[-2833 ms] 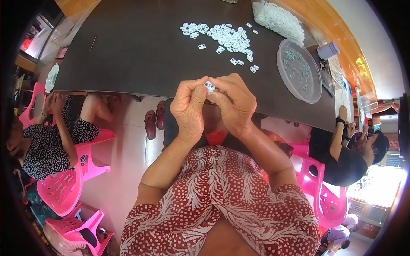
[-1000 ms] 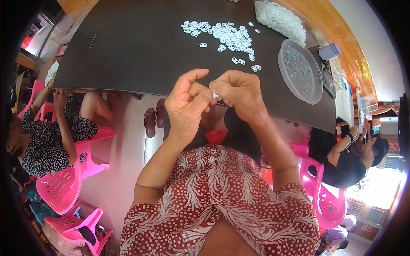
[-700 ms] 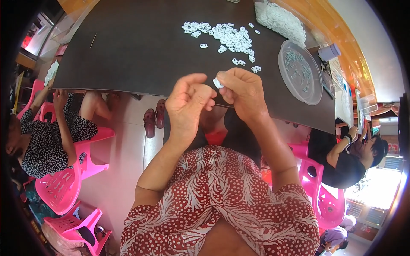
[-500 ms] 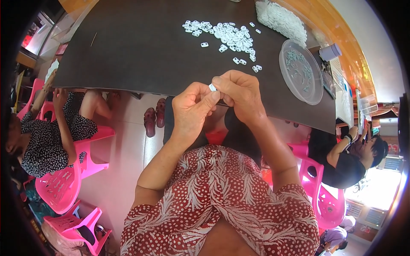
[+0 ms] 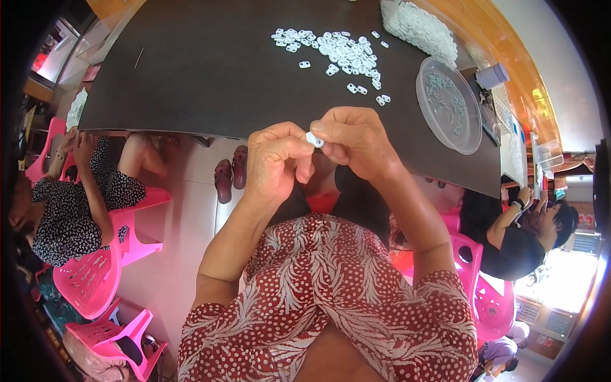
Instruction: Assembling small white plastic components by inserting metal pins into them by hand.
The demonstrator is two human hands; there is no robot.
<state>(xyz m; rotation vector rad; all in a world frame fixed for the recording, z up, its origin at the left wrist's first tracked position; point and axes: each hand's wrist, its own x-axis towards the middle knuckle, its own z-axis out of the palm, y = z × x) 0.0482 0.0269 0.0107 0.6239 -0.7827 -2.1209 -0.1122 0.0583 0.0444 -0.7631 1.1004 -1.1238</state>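
Above my lap, at the near edge of the dark table, my right hand point(image 5: 356, 140) pinches a small white plastic piece with holes point(image 5: 314, 139) between thumb and fingers. My left hand point(image 5: 275, 159) is curled up against the same piece from the other side, its fingertips at the edge; part of its grip is hidden. Farther off on the table lies a loose pile of similar white plastic pieces point(image 5: 347, 54), with a few single ones scattered around it.
To the right stands a round clear plastic tub point(image 5: 472, 137) with small greenish pieces. A clear bag of white pieces point(image 5: 420, 32) lies behind it, near a pale purple cup point(image 5: 492, 77). Other people sit on pink chairs point(image 5: 89, 280) at both sides. Dark red clogs point(image 5: 223, 181) rest on the floor.
Both hands have shifted slightly left, and the left fingers have re-curled lower around the piece. The white piece is turned so that a hole now shows.
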